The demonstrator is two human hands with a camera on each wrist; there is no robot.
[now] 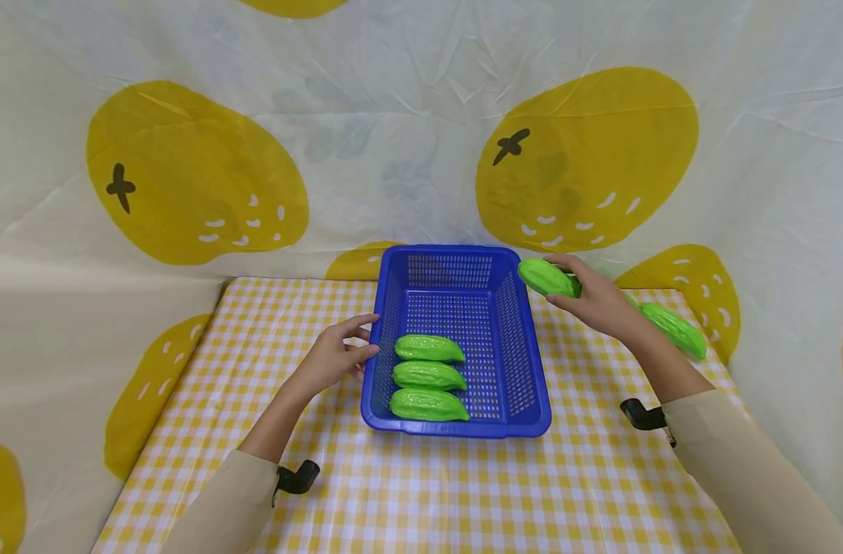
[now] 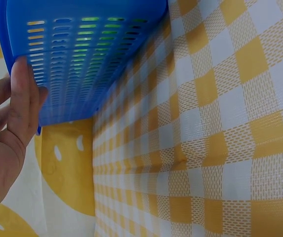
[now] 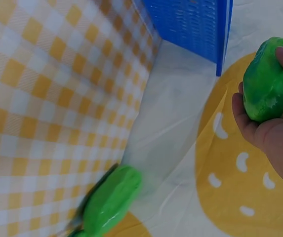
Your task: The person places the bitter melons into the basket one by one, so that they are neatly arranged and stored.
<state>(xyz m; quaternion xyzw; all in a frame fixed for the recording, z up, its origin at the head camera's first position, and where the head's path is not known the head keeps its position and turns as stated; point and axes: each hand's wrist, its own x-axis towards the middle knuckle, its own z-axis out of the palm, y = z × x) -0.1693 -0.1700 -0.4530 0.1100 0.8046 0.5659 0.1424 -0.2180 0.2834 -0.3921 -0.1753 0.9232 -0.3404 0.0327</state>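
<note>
A blue plastic basket (image 1: 456, 427) holds three green bitter melons, lined up in a column along its left side; the middle melon (image 1: 430, 376) lies between the other two. My left hand (image 1: 333, 355) touches the outside of the basket's left wall, its fingers fairly straight against the slotted side (image 2: 64, 74). Above the table, just past the basket's right rim, my right hand (image 1: 588, 292) grips another bitter melon (image 1: 542, 275), thumb on one side and fingers on the other. The right wrist view shows this melon (image 3: 269, 84) held clear of the basket.
On the table's right side, partly behind my right forearm, lies a further bitter melon (image 1: 674, 329), with a bit of green beside it. A yellow checked cloth (image 1: 408, 492) covers the table. A pale curtain (image 1: 394, 154) with yellow fruit prints hangs behind the far edge.
</note>
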